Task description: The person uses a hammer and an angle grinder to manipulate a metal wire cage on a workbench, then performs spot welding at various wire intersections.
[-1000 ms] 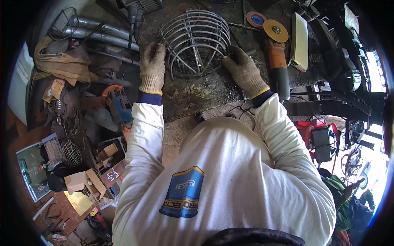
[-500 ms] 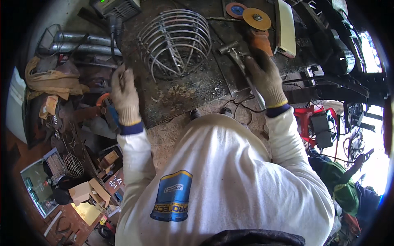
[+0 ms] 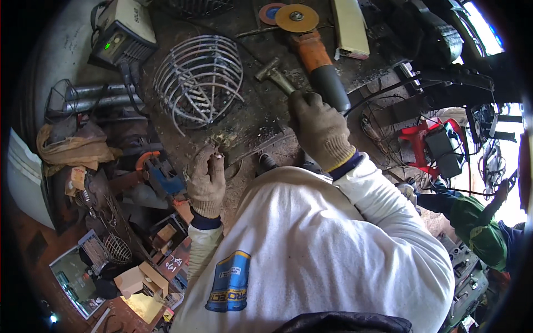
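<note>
My right hand (image 3: 323, 129), in a tan knit glove, is wrapped round the handle of a hammer (image 3: 284, 82), whose head points away over the dark metal table (image 3: 258, 125). Beside that hand lies an angle grinder (image 3: 319, 69) with an orange and grey body and a yellowish disc. My left hand (image 3: 206, 182), gloved too, hovers at the table's near edge with fingers loosely bent and apart; I see nothing held in it. A rounded cage of bent metal rods (image 3: 200, 83) rests on the table just beyond my left hand.
A welding machine (image 3: 125, 33) with a lit green display stands at the far left of the table. A long pale box (image 3: 350, 30) lies at the far right. Left of the table are a bench vise (image 3: 158, 172) and cluttered tools. A red plastic stool (image 3: 419, 150) stands at right.
My right hand has closed round the hammer handle and its head has shifted left in view. My left hand has come down nearer my body. The view itself has shifted.
</note>
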The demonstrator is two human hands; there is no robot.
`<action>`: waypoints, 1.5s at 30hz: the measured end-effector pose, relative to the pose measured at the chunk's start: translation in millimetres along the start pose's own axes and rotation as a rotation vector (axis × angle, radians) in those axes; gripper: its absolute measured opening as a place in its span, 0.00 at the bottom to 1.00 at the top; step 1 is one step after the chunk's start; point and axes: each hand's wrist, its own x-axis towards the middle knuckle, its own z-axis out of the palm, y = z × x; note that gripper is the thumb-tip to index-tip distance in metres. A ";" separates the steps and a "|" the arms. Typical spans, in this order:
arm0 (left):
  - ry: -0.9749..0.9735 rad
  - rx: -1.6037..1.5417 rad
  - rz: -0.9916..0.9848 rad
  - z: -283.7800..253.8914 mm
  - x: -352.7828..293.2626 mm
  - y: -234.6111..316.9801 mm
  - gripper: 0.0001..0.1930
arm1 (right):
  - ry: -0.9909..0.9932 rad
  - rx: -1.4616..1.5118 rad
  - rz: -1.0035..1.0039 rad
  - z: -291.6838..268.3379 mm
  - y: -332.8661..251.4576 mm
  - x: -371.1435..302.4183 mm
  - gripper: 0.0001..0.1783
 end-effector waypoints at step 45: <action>0.229 -0.062 -0.445 32.5 -83.0 14.2 0.10 | -0.003 -0.517 -0.797 -61.9 157.0 302.5 0.18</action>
